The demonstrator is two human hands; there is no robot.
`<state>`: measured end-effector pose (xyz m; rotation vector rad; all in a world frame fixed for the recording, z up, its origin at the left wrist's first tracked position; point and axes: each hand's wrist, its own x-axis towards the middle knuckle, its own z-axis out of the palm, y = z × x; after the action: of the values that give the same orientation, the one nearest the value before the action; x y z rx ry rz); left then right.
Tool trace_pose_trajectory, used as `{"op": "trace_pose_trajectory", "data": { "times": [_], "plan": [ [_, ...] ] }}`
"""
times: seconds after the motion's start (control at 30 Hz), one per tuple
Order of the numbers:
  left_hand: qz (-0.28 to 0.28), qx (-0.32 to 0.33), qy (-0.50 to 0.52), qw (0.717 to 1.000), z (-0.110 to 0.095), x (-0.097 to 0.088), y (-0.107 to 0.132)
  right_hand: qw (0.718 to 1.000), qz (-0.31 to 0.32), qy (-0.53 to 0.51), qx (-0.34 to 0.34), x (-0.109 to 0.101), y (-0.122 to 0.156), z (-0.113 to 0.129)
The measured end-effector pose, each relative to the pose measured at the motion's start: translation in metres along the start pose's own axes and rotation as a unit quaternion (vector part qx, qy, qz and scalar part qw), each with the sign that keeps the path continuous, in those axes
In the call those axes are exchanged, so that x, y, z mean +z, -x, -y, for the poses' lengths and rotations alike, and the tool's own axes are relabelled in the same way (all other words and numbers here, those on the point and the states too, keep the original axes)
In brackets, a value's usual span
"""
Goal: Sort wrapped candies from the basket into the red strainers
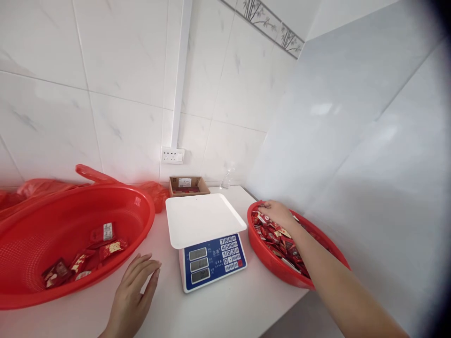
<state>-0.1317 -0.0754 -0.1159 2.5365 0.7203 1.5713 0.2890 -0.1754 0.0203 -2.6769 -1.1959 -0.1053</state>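
My right hand (278, 213) reaches into the red basket (259, 251) on the right, which is full of small red wrapped packets (278, 241). Its fingers are bent down at the basket's far left side, closed on a small red packet that they partly cover. My left hand (136, 291) hovers over the table between the large red basket (148, 225) and the scale (214, 263), its fingers stretched out and holding nothing. Several red packets (107, 239) lie at the bottom of the large basket. The scale's white pan (204, 218) carries nothing.
Behind the scale stands a small cardboard box (188, 185) with red items inside. A clear plastic item (227, 178) is near the wall. Red plastic bags (45, 187) lie behind the large basket. A power socket (172, 155) is on the tiled wall.
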Motion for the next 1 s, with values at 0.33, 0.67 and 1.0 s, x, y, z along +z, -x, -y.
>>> {"op": "trace_pose_trajectory", "data": {
  "times": [0.33, 0.67, 1.0],
  "plan": [
    [0.024, -0.036, 0.001, 0.999, -0.008, -0.006, -0.005, 0.949, 0.123, -0.249, -0.151, 0.053, 0.004, 0.152],
    [0.052, -0.068, 0.014, 0.996, -0.011, -0.008, -0.006, 0.917, 0.154, -0.343, -0.132, 0.069, 0.000, 0.178],
    [0.058, -0.068, 0.020, 0.996, -0.011, -0.006, -0.004, 0.908, 0.113, -0.378, -0.141, 0.072, -0.003, 0.162]
  ]
}}
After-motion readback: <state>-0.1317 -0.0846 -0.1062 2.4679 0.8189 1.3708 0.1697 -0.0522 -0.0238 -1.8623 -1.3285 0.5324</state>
